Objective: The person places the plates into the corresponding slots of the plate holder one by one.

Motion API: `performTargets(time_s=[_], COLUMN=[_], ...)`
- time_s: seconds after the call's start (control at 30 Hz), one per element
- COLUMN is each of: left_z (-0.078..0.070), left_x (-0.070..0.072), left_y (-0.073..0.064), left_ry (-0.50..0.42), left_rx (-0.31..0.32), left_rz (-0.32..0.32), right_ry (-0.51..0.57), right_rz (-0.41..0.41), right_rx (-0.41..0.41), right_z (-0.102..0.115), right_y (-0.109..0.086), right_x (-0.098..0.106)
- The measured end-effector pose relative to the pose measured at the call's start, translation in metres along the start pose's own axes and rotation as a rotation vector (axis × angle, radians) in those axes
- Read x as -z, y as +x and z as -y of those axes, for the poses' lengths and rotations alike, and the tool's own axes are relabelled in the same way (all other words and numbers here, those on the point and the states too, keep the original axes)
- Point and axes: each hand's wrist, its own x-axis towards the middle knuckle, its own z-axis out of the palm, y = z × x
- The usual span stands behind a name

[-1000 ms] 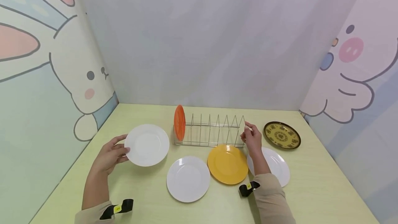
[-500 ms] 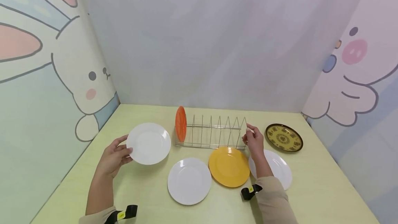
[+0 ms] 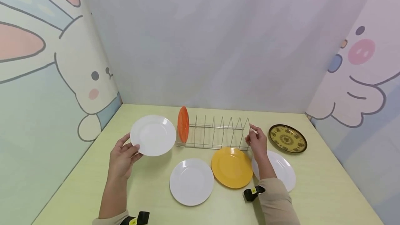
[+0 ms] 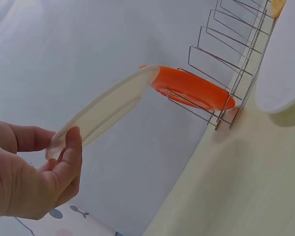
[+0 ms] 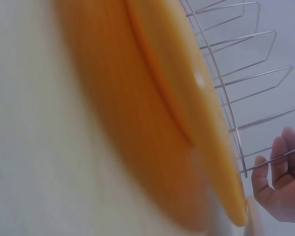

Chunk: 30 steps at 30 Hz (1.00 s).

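My left hand (image 3: 121, 157) pinches a white plate (image 3: 153, 135) at its left edge, thumb on the upper face and fingers beneath. In the left wrist view this held plate (image 4: 101, 110) is raised and tilted, its rim overlapping an orange plate (image 4: 194, 88). That orange plate (image 3: 183, 125) stands upright in the leftmost slot of a wire dish rack (image 3: 215, 126). At the rack's right end, my right hand (image 3: 258, 143) holds the end wire. The right wrist view shows the fingers (image 5: 280, 156) curled about the wire.
In front of the rack lie a second white plate (image 3: 192, 182) and a yellow plate (image 3: 232, 168). A third white plate (image 3: 282, 169) is partly under the right forearm. A dark-rimmed patterned plate (image 3: 288, 139) lies at the right. Printed walls border the table (image 3: 325, 190).
The left hand has lifted the white plate and brought it up and right, closer to the orange plate. My right hand stays at the rack's end; the head view has shifted slightly.
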Motion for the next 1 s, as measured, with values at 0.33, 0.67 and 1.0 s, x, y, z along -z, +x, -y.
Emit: performTargets(time_s=[0.33,0.67,1.0], left_z=[0.004,0.013,0.024], left_x=[-0.025,-0.055,-0.081], left_y=[-0.012,-0.024,-0.021], left_ry=[-0.097,-0.188,-0.237], left_rx=[-0.059,-0.167,-0.284], left_rz=[-0.044,-0.122,-0.130], right_ry=[0.025,0.017,0.030], right_rz=[-0.010,-0.009,-0.001], right_rx=[-0.004,-0.016,-0.014], right_z=[-0.002,-0.002,-0.002], right_y=[0.001,-0.001,-0.001], right_x=[-0.001,0.001,0.000])
